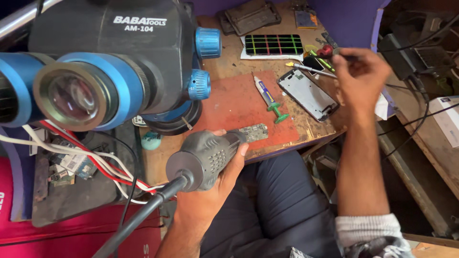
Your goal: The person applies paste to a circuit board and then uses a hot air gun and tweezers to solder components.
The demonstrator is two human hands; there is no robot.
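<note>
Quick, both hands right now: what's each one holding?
Left hand: closed around the grey hot-air gun handle, nozzle over the small circuit board.
Right hand: closed on tweezers, tips near the open phone frame.

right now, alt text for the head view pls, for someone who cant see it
A person's left hand grips a grey hot-air handpiece aimed at a small circuit board on a red mat, while the right hand reaches among tools beside a phone frame. A blue-trimmed microscope fills the upper left.
</note>
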